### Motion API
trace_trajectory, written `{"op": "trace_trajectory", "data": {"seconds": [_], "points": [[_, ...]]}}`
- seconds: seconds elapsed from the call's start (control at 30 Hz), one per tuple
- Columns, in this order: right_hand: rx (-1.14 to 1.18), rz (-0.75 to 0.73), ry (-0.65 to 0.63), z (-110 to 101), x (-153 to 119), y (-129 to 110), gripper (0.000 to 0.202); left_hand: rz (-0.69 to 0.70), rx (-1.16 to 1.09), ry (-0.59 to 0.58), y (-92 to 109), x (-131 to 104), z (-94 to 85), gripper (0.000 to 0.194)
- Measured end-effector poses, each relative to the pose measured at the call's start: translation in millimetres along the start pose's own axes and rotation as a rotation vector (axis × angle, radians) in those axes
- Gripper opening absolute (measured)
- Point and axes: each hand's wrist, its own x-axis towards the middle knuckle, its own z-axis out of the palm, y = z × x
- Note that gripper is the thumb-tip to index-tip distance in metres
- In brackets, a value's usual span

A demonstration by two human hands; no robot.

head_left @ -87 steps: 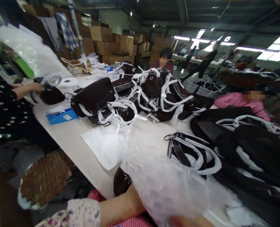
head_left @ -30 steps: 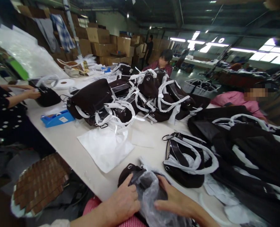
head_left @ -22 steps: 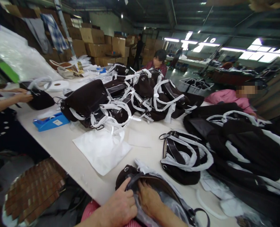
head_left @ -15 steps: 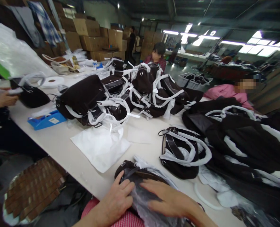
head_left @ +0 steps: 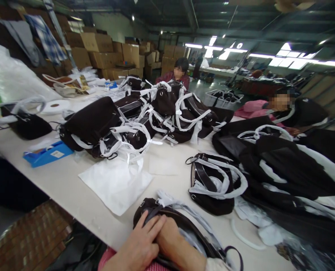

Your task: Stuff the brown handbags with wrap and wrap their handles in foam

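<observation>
A dark brown handbag lies at the table's front edge, its mouth open towards me. Its strap is wrapped in white. My left hand grips the left part of the bag's rim, fingers laid over the edge. Close against it, my right hand reaches into the bag's mouth; its fingers are hidden. Some clear plastic shows inside the bag. Beyond it, a second dark handbag with white-wrapped handles rests on the table.
A heap of dark bags fills the table's middle, with more bags on the right. A white sheet lies ahead of my left hand. A blue box stands near the left edge. A co-worker in pink sits at the right.
My right hand has moved left and into the bag, beside my left hand. The plastic that lay over the bag's front is now mostly out of sight. The view has shifted slightly.
</observation>
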Motion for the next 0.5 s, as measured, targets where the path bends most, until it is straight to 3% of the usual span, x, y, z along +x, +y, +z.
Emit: {"op": "trace_trajectory", "data": {"seconds": [0.13, 0.17, 0.3, 0.4, 0.5], "points": [[0.109, 0.055, -0.148, -14.0, -54.1, 32.4, 0.116, -0.081, 0.116, 0.003, 0.1, -8.0, 5.1, 0.028], [0.12, 0.077, -0.171, -10.8, -71.6, 43.3, 0.119, -0.102, 0.125, -0.02, 0.6, -8.7, 5.8, 0.025], [0.036, 0.203, -0.157, 29.9, -115.8, 71.5, 0.058, -0.156, 0.065, -0.154, 3.4, -5.7, 5.8, 0.021], [0.074, 0.147, -0.171, 56.4, -120.2, 74.3, 0.064, -0.161, 0.053, -0.229, 4.2, -1.3, 4.1, 0.02], [0.143, 0.133, -0.204, 47.8, -126.5, 75.5, 0.082, -0.164, 0.078, -0.249, 3.1, 1.5, 2.9, 0.018]]}}
